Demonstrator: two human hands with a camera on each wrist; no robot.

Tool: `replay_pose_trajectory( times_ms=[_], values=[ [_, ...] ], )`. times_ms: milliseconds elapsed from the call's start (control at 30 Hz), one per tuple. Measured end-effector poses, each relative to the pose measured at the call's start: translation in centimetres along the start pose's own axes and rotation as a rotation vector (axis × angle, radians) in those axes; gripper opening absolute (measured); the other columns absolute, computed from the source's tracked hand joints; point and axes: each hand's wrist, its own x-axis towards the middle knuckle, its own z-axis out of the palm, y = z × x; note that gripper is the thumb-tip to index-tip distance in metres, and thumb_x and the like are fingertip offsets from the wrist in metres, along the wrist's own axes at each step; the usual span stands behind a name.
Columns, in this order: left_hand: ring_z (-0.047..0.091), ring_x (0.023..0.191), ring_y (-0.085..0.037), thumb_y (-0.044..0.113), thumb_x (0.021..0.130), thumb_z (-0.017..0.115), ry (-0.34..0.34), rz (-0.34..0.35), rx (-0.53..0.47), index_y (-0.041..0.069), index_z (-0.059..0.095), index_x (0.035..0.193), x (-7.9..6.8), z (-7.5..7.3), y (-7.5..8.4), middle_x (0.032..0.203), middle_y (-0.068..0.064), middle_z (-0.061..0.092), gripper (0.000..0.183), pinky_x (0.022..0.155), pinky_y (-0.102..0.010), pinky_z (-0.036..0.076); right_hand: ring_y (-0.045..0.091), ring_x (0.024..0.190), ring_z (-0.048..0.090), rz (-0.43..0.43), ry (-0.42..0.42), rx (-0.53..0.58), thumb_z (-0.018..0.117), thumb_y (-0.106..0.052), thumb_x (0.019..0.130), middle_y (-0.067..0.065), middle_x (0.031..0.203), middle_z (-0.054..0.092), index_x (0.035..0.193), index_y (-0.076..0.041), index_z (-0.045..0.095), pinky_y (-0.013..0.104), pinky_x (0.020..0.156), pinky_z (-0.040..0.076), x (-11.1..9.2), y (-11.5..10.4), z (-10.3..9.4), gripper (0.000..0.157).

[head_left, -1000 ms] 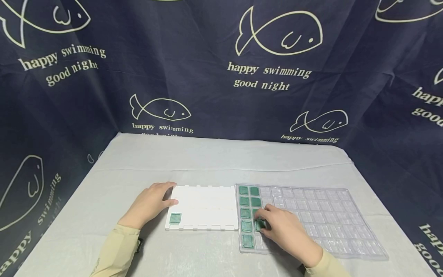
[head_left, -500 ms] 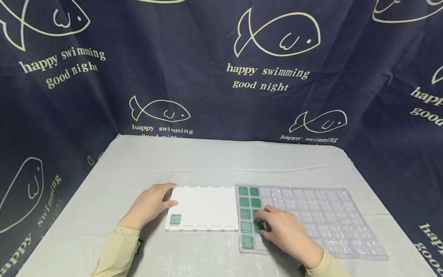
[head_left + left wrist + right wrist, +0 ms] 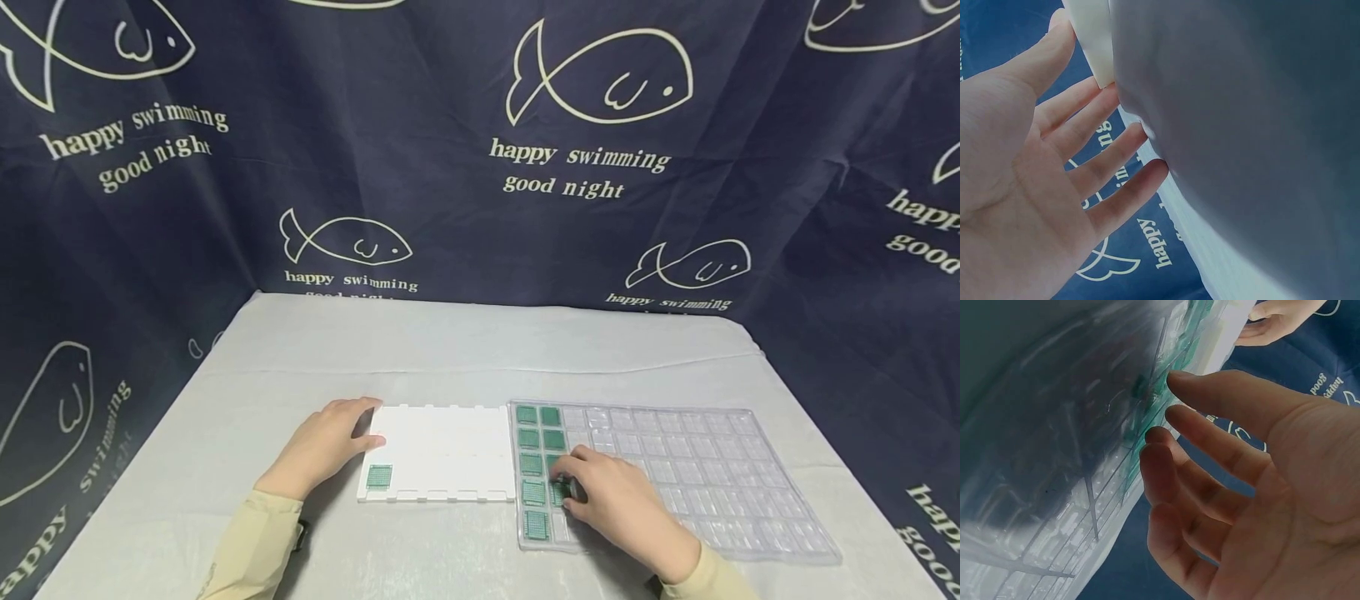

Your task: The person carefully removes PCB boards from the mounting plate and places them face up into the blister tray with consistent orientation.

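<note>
My left hand (image 3: pixel 327 443) rests at the left end of a white plate (image 3: pixel 450 450). Its thumb touches the top, and the index finger lies at the far left corner. In the left wrist view its fingers (image 3: pixel 1125 194) extend fairly straight against the edge. One green perforated circuit board (image 3: pixel 379 477) lies in the plate's near left corner. My right hand (image 3: pixel 618 500) is over the clear plastic tray (image 3: pixel 750 483), thumb and index finger curled at opposite edges of a green circuit board (image 3: pixel 559 494) in the second column. The fingers partly hide that board.
Several more green boards (image 3: pixel 532 464) fill the tray's left column and the far pockets of the second. Clear compartments (image 3: pixel 690 471) extend to the right. The tray adjoins the plate on a white cloth-covered table (image 3: pixel 450 333), with a dark blue fish-print curtain (image 3: pixel 465 167) behind.
The board under my right fingers looked tilted one second ago and now lies flatter in its pocket. Both hands have stayed almost in place.
</note>
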Motion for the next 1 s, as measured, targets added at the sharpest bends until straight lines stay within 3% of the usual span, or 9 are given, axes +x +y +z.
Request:
replay_pose_trajectory(
  times_ms=[267, 667, 1000],
  values=[
    [0.061, 0.127, -0.041, 0.034, 0.089, 0.077, -0.002, -0.005, -0.002, 0.006, 0.063, 0.134, -0.06, 0.2, -0.24, 0.135, -0.014, 0.068, 0.055, 0.103, -0.061, 0.05, 0.0, 0.068, 0.05, -0.001, 0.019, -0.004, 0.09, -0.02, 0.069, -0.016, 0.089, 0.065, 0.097, -0.029, 0.072, 0.023, 0.056, 0.046, -0.15, 0.07, 0.21, 0.034],
    [0.062, 0.125, -0.041, 0.031, 0.088, 0.078, 0.006, 0.01, -0.002, 0.005, 0.063, 0.133, 0.03, 0.1, -0.18, 0.132, -0.015, 0.069, 0.054, 0.102, -0.06, 0.051, 0.001, 0.069, 0.054, -0.005, 0.033, -0.018, 0.089, -0.02, 0.071, -0.015, 0.09, 0.066, 0.095, -0.027, 0.072, 0.022, 0.056, 0.047, -0.07, -0.14, 0.07, 0.03],
    [0.062, 0.125, -0.041, 0.031, 0.088, 0.078, 0.009, 0.013, -0.008, 0.004, 0.063, 0.133, 0.1, 0.23, -0.26, 0.133, -0.015, 0.069, 0.054, 0.103, -0.06, 0.051, 0.001, 0.066, 0.048, 0.007, 0.015, -0.01, 0.088, -0.021, 0.074, -0.015, 0.088, 0.064, 0.095, -0.027, 0.072, 0.022, 0.053, 0.042, 0.02, -0.39, -0.05, 0.027]
  ],
)
